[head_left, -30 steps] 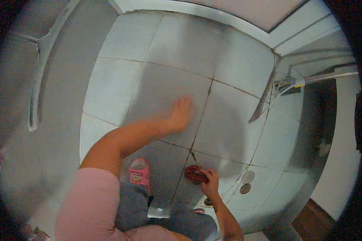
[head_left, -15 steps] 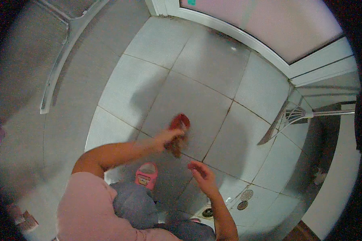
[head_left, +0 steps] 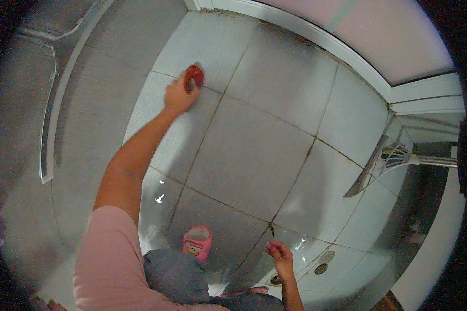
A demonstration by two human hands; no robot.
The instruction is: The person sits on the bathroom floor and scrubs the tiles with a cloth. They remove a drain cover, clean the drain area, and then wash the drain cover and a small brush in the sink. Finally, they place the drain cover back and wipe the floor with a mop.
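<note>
My left hand point(head_left: 178, 98) is stretched far out to the left, its fingers closed round a red scrub brush point(head_left: 194, 75). The brush is down on the pale tiled floor point(head_left: 254, 140), beside a grout line; its underside is hidden. My right hand point(head_left: 280, 256) hangs low at the right, near a dark-stained grout joint point(head_left: 271, 226). Its fingers are bent in toward the thumb, and whatever may be between them is too small to make out. Below the left arm a pink slipper point(head_left: 197, 242) shows on my foot.
A floor squeegee point(head_left: 367, 168) with a metal pole point(head_left: 436, 161) stands at the right wall. Round drain covers point(head_left: 321, 269) lie near my right hand. A white-framed door point(head_left: 316, 39) borders the far side; a metal-edged frame point(head_left: 47, 150) is at the left.
My left hand has swung forward and left with the red scrub brush, from the middle tile to the far left one. My right hand has dropped lower and a little right. The view has shifted slightly.
</note>
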